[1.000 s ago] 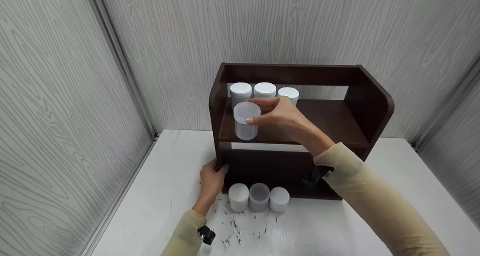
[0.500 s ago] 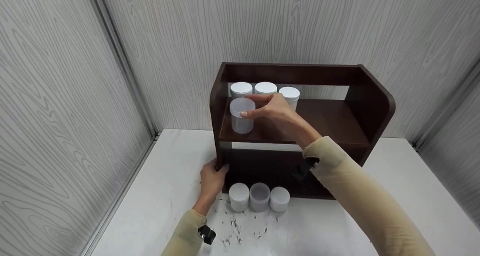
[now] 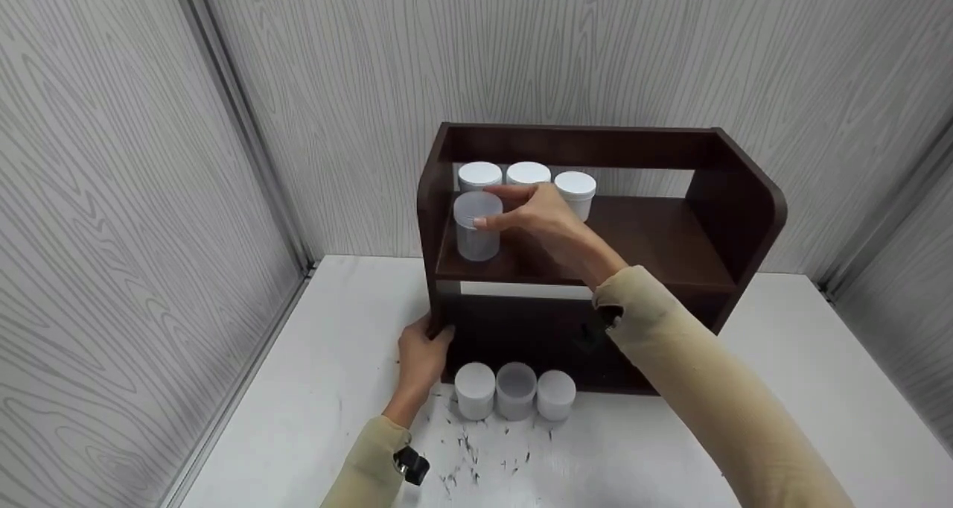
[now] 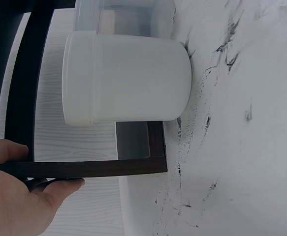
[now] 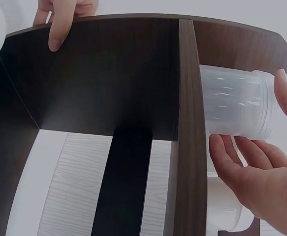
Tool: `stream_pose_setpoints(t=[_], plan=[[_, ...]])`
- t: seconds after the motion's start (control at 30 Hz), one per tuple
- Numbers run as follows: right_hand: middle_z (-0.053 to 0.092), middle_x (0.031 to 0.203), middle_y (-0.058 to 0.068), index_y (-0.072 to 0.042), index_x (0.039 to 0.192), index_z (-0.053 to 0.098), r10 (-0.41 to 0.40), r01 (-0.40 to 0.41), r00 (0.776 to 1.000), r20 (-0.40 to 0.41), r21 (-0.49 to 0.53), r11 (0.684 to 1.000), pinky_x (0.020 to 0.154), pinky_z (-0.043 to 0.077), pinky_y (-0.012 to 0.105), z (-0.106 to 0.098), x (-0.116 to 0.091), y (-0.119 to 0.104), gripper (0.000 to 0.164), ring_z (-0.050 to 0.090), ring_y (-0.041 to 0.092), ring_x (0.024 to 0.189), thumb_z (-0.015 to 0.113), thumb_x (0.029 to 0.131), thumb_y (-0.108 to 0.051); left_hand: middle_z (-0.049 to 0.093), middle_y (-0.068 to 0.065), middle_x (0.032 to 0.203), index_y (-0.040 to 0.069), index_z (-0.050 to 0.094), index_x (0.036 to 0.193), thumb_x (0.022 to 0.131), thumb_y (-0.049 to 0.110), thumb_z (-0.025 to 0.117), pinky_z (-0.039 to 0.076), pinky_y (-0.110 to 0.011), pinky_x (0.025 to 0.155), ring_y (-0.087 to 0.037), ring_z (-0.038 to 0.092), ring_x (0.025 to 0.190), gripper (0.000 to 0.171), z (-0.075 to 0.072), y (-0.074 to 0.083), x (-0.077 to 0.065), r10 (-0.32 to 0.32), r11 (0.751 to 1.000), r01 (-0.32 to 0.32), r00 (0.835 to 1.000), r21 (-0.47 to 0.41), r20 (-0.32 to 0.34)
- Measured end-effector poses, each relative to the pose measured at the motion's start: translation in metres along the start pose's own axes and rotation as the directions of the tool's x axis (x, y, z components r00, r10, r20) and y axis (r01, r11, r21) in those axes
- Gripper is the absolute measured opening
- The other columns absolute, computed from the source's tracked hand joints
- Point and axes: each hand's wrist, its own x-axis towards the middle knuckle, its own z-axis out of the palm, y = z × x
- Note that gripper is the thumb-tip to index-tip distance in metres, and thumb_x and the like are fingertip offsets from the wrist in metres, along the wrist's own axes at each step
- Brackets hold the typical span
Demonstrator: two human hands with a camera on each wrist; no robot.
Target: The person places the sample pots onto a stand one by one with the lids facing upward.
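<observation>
My right hand (image 3: 549, 221) holds a clear plastic jar (image 3: 476, 246) near its top, thumb on one side and fingers on the other. The jar is upright at the left front of the upper level of a dark brown two-level shelf (image 3: 663, 247). In the right wrist view, the jar's base (image 5: 209, 101) is right at the shelf board. Low on the left, my left hand (image 3: 421, 351) grips the edge of the side panel (image 4: 84, 168), with thumb and fingers on either side. White-lidded jars (image 3: 575, 188) stand in a row behind the held jar, partly hidden by the right hand.
In front of the lower level, two white jars (image 3: 474, 396) (image 3: 555, 400) flank a translucent jar (image 3: 515, 400) on the white table (image 3: 357, 314). Dark scuff marks (image 3: 465, 448) lie on the tabletop before them. Grey wood-grain walls (image 3: 335, 68) rise at the back and sides.
My right hand has moved the clear jar a little left and farther back over the upper level. The left hand and the jars on the table have stayed put.
</observation>
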Motion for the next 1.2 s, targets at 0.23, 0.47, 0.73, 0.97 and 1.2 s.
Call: stream_pose_setpoints(t=[0.23,0.47,0.73,0.97,1.2], plan=[[0.074,0.124,0.009,-0.004,0.138,0.069,-0.010,0.010,1.000,-0.007,-0.018,1.000,0.102,0.052,0.033,0.000,0.003,0.002,0.065,0.066,0.020,0.116,0.094,0.079,-0.013,0.067,-0.027,0.131,-0.011,0.060,0.140,0.102,0.008,0.064,0.050,-0.051,0.105,-0.037,0.065,0.122,0.043,0.000,0.000,0.000,-0.002,1.000,0.002,1.000,-0.003,-0.003],[0.075,0.120,0.009,-0.006,0.138,0.070,-0.005,0.005,1.000,-0.002,-0.019,1.000,0.101,0.052,0.033,0.002,0.004,0.001,0.065,0.067,0.019,0.113,0.094,0.079,-0.015,0.066,-0.030,0.133,-0.012,0.059,0.140,0.101,0.007,0.063,0.050,-0.051,0.106,-0.039,0.064,0.124,0.044,0.000,0.001,0.000,-0.011,1.000,0.010,1.000,-0.012,-0.010],[0.075,0.121,0.009,-0.005,0.138,0.069,-0.005,0.005,1.000,0.000,-0.020,1.000,0.103,0.051,0.033,0.001,0.005,0.001,0.065,0.066,0.019,0.116,0.094,0.079,-0.015,0.068,-0.026,0.130,-0.012,0.059,0.140,0.101,0.008,0.064,0.051,-0.050,0.104,-0.037,0.065,0.122,0.044,0.000,0.001,0.001,-0.009,1.000,0.009,1.000,-0.026,-0.005],[0.072,0.130,0.009,-0.003,0.140,0.068,-0.007,0.007,1.000,0.002,-0.024,1.000,0.106,0.048,0.033,0.000,0.004,0.001,0.067,0.063,0.020,0.123,0.094,0.079,-0.013,0.070,-0.022,0.128,-0.009,0.062,0.139,0.101,0.011,0.064,0.052,-0.048,0.103,-0.034,0.066,0.120,0.043,0.000,0.001,0.001,-0.014,1.000,0.014,1.000,-0.025,0.002],[0.068,0.139,0.008,-0.003,0.139,0.068,-0.043,0.043,0.999,-0.002,-0.052,0.998,0.107,0.048,0.032,-0.010,-0.006,0.002,0.067,0.063,0.019,0.126,0.094,0.078,-0.011,0.070,-0.024,0.128,-0.010,0.062,0.139,0.100,0.008,0.065,0.051,-0.050,0.103,-0.034,0.067,0.119,0.042,0.001,0.000,0.001,-0.020,1.000,0.020,1.000,-0.010,-0.013]])
